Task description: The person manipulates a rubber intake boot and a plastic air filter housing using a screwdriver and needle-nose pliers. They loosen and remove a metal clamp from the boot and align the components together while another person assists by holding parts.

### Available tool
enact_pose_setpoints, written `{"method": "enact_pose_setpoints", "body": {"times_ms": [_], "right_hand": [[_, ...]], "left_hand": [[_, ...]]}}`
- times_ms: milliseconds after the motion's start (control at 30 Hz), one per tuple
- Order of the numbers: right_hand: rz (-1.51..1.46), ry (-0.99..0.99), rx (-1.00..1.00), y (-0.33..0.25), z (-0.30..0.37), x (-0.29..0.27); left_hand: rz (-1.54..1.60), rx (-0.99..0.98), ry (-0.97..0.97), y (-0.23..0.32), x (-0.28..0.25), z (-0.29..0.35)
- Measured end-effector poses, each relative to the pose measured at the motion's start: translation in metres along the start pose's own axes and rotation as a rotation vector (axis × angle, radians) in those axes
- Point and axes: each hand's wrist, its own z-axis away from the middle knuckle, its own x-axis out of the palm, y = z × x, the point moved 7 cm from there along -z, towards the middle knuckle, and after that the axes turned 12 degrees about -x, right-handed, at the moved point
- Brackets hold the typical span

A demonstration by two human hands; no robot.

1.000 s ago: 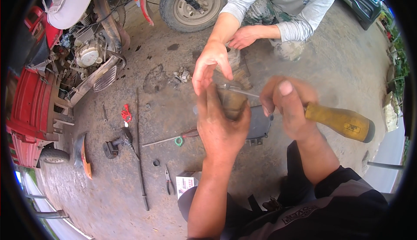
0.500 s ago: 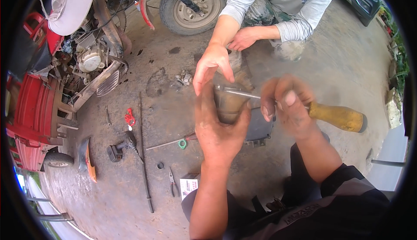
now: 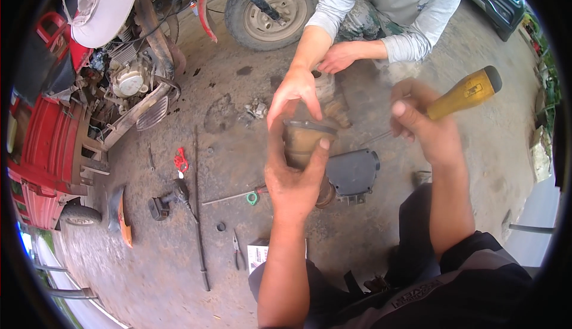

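Observation:
My left hand [image 3: 291, 189] wraps round a brownish, dirty, round rubber-like sleeve [image 3: 302, 141] with a metal band clamp [image 3: 310, 127] about its upper rim. A co-worker's hand [image 3: 295, 89] reaches in from the far side and meets its top. Raised to the right, my right hand [image 3: 424, 119] is closed on a screwdriver with a yellow handle [image 3: 463, 95]; its blurred shaft points down and left, apart from the clamp. Just right of the sleeve lies a dark plastic box [image 3: 356, 172] on the ground, a brown tube end [image 3: 326, 193] beside it.
A person in a grey top squats opposite. At left stands a red motor tricycle [image 3: 44, 144] with its engine exposed. On the concrete lie a cordless power tool [image 3: 179, 195], a long bar [image 3: 198, 227], pliers [image 3: 238, 250], another screwdriver [image 3: 229, 197] and a small white box [image 3: 257, 256].
My right hand has drawn the screwdriver away from the clamp, rightward, and its handle has swung upward. The left hand still holds the sleeve, slightly turned; the co-worker's hand stays near.

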Motion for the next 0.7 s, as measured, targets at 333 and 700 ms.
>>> {"method": "enact_pose_setpoints", "body": {"times_ms": [333,700], "right_hand": [[-0.105,-0.140,-0.048,0.045,-0.019,-0.068],[0.599,-0.277,0.701,0.323,0.122,-0.164]], "left_hand": [[0.597,-0.331,-0.116,-0.047,-0.002,-0.012],[0.248,-0.500,-0.270,-0.095,0.038,0.024]]}}
